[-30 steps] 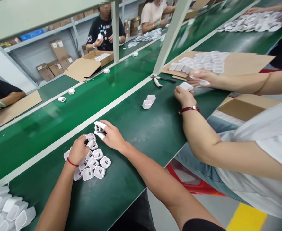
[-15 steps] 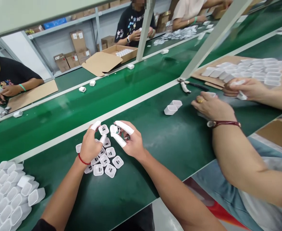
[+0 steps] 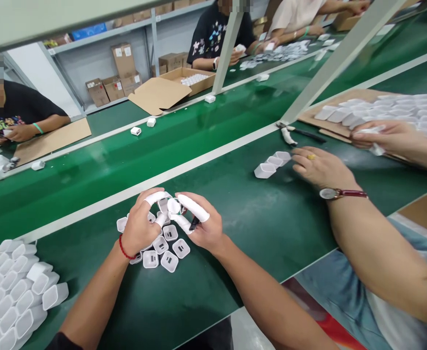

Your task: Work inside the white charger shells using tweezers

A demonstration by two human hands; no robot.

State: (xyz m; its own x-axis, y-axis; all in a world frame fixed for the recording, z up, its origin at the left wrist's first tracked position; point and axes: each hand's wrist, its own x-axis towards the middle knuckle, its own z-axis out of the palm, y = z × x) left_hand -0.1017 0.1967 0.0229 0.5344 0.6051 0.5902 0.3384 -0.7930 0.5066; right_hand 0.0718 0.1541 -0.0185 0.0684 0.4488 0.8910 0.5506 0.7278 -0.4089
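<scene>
My left hand (image 3: 140, 223), its thumb and finger wrapped in white finger covers, pinches a small white plastic housing (image 3: 163, 205). Between the white-covered thumb and finger of my right hand (image 3: 204, 223) is a small circuit board assembly (image 3: 174, 206) with a round white part and dark components. The assembly is right at the housing, and my fingers hide whether it is inside. Below my hands lie several similar housings (image 3: 169, 261) with dark slots in them, some covered by my left hand.
Many white housings (image 3: 24, 304) stand grouped at lower left. On the right, a co-worker's hand (image 3: 323, 167) is near three white housings (image 3: 265, 170). Pliers (image 3: 288, 136) lie by the post. A green conveyor (image 3: 100, 165) runs beyond, with people across it.
My hands have come together, bringing the circuit board assembly up to the housing, which has tilted. The co-worker at right has added a third housing to the two on the table.
</scene>
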